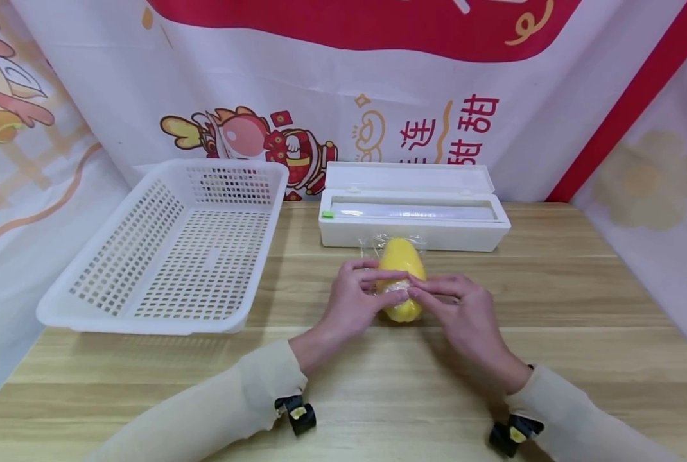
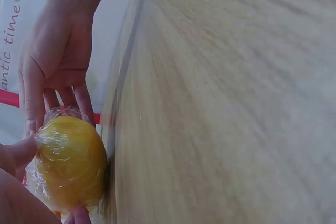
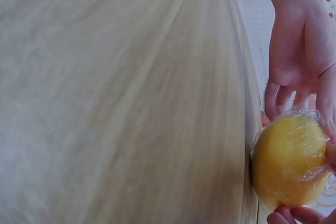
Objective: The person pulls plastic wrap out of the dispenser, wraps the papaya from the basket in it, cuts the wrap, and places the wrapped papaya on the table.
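A smooth, oblong yellow fruit (image 1: pixel 402 255) lies on the wooden table, wrapped in clear cling film (image 1: pixel 400 287) that bunches up over its top. From the left, my left hand (image 1: pixel 352 295) reaches over it, thumb and fingertips pinching the gathered film. My right hand (image 1: pixel 465 311) comes in from the other side, its thumb and index finger pinching the film beside the left fingertips. Both wrist views show the film stretched and creased over the fruit's rounded end (image 2: pixel 73 156), (image 3: pixel 289 156) close to the tabletop.
Behind the fruit stands a white cling film dispenser box (image 1: pixel 415 234), lid raised, with a roll inside and a green tab at its left. A white perforated plastic basket (image 1: pixel 158 326) sits at the left. Printed cloth (image 1: pixel 320 77) hangs along the table's back.
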Tool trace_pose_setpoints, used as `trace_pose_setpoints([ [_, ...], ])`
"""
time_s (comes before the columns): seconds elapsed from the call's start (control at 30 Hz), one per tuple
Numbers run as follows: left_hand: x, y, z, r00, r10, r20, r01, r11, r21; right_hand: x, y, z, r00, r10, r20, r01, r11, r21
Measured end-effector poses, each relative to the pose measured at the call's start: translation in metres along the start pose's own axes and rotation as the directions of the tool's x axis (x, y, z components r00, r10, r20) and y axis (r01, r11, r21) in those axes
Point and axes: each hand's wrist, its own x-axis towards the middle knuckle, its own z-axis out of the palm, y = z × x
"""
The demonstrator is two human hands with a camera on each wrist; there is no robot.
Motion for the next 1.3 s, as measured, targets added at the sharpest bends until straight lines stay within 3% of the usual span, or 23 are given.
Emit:
trace_pose_setpoints([
  [0.33,-0.0023,0.0016,0.0021,0.997,-0.048,-0.058,0.046,0.999,-0.02,0.0012,0.0011,-0.002,0.999,0.011,0.034,-0.011,1.0,-0.003],
  [0.57,0.0006,-0.001,0.0004,1.0,-0.021,0.008,0.022,0.998,-0.052,0.0001,0.0037,-0.0035,0.999,-0.038,0.031,0.038,0.999,0.003],
  [0.73,0.0023,-0.0021,0.0,0.998,-0.048,0.049,0.053,0.993,-0.107,0.0012,0.0046,-0.0041,0.998,-0.051,0.036,0.05,0.999,0.016],
  [1.0,0.0003,-0.0036,0.0016,0.998,-0.046,0.048,0.051,0.991,-0.121,0.0003,0.0044,-0.0026,0.998,-0.007,0.058,0.004,0.999,0.055],
  [1.3,-0.002,-0.0033,0.0027,1.0,-0.007,0.028,0.01,0.993,-0.117,0.0036,0.002,0.0028,0.999,0.044,-0.009,-0.044,0.999,0.024],
])
